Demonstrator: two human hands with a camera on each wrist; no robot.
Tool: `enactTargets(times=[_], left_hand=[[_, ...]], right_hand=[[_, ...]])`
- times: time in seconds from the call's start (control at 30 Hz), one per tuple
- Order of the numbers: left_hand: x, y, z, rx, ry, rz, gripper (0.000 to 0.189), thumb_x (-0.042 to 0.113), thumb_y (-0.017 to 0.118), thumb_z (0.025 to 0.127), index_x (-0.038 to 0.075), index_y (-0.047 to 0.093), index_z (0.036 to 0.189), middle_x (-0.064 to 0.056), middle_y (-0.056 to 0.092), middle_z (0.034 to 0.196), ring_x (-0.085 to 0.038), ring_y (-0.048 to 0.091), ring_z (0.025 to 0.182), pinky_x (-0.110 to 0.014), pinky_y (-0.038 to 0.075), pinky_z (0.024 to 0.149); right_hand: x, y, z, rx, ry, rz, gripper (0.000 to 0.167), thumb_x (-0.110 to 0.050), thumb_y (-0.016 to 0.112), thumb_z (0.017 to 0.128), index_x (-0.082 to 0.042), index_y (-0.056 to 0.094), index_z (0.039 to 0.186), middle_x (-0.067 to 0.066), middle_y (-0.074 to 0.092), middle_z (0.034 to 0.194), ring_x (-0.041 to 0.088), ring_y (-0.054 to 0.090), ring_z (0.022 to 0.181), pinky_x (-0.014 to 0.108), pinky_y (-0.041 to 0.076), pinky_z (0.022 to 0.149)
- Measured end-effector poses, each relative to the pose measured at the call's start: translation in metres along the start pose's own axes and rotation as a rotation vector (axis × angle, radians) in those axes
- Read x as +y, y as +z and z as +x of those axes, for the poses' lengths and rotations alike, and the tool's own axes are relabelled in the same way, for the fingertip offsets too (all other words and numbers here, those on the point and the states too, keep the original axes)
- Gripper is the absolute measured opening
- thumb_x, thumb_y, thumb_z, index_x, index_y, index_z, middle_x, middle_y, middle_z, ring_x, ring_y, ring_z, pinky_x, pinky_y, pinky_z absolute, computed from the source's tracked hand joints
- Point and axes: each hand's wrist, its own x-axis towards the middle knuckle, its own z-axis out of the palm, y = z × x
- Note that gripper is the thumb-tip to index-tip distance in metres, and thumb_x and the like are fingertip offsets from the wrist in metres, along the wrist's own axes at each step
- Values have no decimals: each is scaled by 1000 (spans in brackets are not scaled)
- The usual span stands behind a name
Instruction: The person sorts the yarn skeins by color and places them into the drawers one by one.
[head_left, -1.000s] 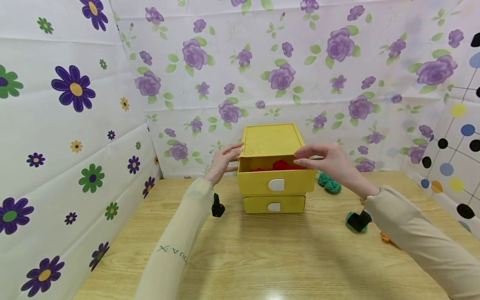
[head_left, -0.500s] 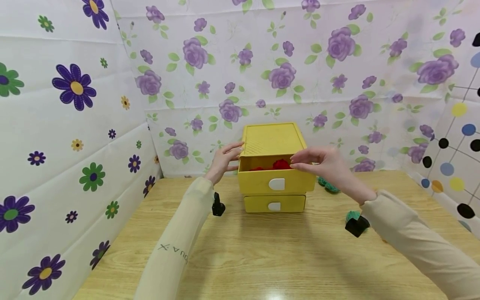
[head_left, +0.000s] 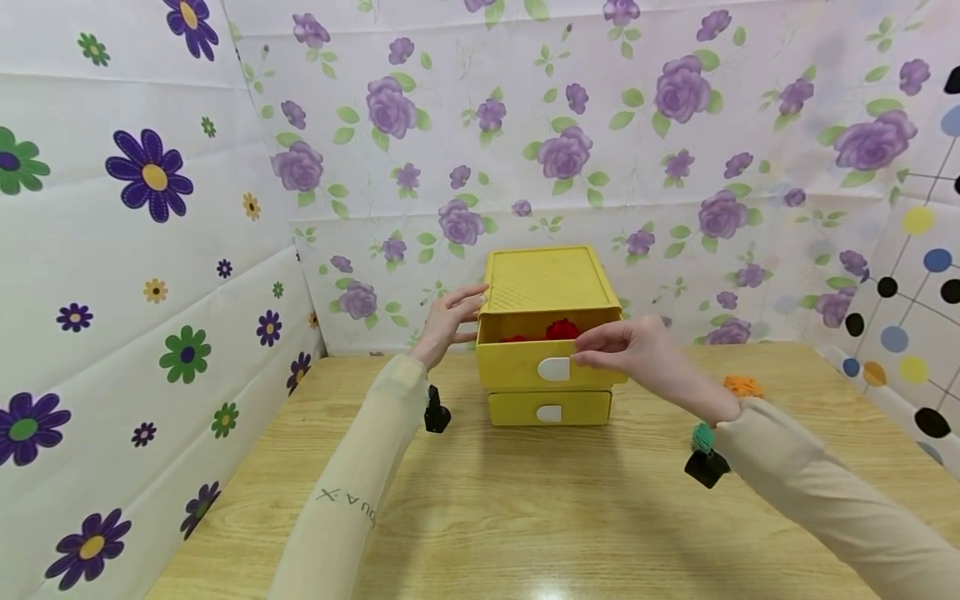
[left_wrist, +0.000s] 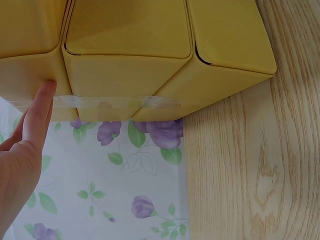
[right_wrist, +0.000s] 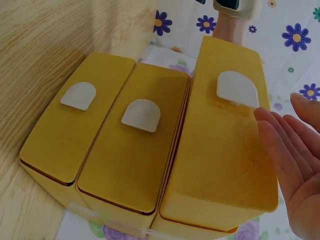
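A yellow drawer cabinet (head_left: 549,279) stands against the back cloth. Its top drawer (head_left: 510,358) is pulled out, and red yarn (head_left: 562,330) shows inside. My left hand (head_left: 444,327) lies along the cabinet's left side; in the left wrist view a fingertip touches the yellow wall (left_wrist: 30,70). At the front, my right hand (head_left: 637,358) has its fingertips by the white handle (head_left: 553,369) of that drawer. From the right wrist view, its fingers look extended and lie against or very near the drawer front (right_wrist: 220,150) beside the handle, with the thumb apart.
Lower drawers with white handles (right_wrist: 141,115) are pushed in. On the wooden table (head_left: 480,508), orange yarn (head_left: 742,386) and a bit of teal yarn (head_left: 702,437) lie to the right, partly behind the right arm. Flowered cloth (head_left: 390,167) rises behind and at the left.
My right hand has moved down and left from the drawer's right rim to beside its handle. The left hand stays put. Orange yarn now shows; the teal yarn behind is hidden.
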Motion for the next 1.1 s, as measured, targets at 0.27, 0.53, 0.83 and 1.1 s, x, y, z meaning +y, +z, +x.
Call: enactTargets(times=[0.27,0.53,0.83,1.1], left_hand=[[0,0,1,3,3,-4,37,26,58,90,16,56,126,-6,52,123,-28,54,99,-41,50,74],[0,0,1,5,-5,-8,37,26,59,90,16,57,125,-6,52,122,-28,54,100,-41,49,75],[-2,-1,2,11,-7,-6,37,27,59,90,17,57,125,-6,52,122,-27,54,99,-41,49,75],[-3,0,2,7,-5,-5,39,29,59,89,17,56,126,-5,51,123,-27,54,100,-42,49,76]], right_hand=[[6,7,-2,18,32,-36,21,-16,69,81,-4,70,98,5,67,88,27,63,80,40,51,69],[15,15,-3,50,-39,-61,19,-12,69,81,-2,70,96,4,67,86,21,64,77,29,52,64],[22,23,-3,116,-61,-10,16,-5,68,80,-1,70,95,9,66,89,21,64,77,33,52,65],[24,30,-4,179,-70,3,15,-2,69,79,-2,70,94,8,66,90,19,64,75,27,52,63]])
